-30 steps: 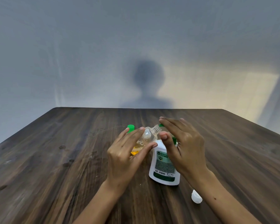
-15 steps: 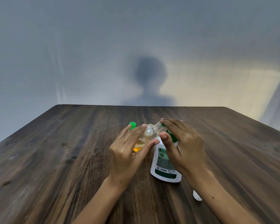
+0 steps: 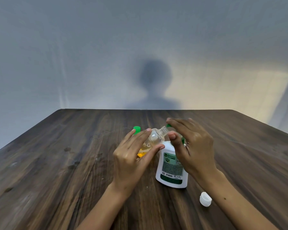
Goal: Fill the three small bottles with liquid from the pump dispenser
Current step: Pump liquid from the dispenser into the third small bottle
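The left hand [image 3: 131, 156] pinches the uncapped small bottle [image 3: 154, 140], tilted toward the pump dispenser [image 3: 170, 170] on the counter [image 3: 56, 163]; the right hand [image 3: 189, 146], fingers relaxed, covers the pump. A misaligned neck could spill liquid

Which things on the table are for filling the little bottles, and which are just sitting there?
For the job:
- small clear bottle, tilted, held by the left hand
- white pump dispenser, with the right hand on its top
- green-capped bottle behind the left hand
- white cap lying by the right forearm

Just there:
- wooden table
- shadow on the wall
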Demonstrator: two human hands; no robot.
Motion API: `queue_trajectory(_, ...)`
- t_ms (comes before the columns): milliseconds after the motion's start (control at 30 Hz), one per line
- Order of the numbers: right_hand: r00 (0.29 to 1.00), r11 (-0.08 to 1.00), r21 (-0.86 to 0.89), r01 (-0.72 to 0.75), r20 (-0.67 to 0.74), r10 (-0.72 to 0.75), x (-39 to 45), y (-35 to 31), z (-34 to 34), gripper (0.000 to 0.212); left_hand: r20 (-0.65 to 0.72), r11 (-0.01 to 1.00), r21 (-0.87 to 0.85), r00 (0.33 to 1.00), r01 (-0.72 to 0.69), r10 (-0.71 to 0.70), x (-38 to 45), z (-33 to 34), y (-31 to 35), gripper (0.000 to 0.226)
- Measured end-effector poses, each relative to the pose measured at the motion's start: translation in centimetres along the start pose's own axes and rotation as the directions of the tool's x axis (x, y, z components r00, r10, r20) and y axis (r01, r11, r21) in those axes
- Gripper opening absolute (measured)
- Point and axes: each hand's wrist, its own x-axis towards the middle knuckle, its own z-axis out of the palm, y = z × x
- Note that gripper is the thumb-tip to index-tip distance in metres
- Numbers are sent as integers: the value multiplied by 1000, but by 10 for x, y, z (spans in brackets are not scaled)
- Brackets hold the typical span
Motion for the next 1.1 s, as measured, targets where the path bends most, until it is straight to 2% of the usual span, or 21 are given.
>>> queue_trajectory(233, 999, 999, -21, -30, -26, 30, -10, -4, 6, 74, -6, 1000, -20, 1000, -11, 11, 4, -3, 4, 48)
queue_trajectory(400, 1000, 1000, -2, 5, 20, -5, -2, 0, -1, 76, -10, 1000, -13, 1000, -2, 2, 1, 0, 0, 43)
queue_trajectory(600, 999, 998, -50, 26, 29, -24, -10, 1, 3, 75, -11, 1000, -17, 1000, -17, 17, 4, -2, 4, 50)
queue_trajectory(1100, 998, 998, -42, 50, 34, -49, -2, 2, -4, 77, -8, 1000, -13, 1000, -12, 12, 2, -1, 2, 45)
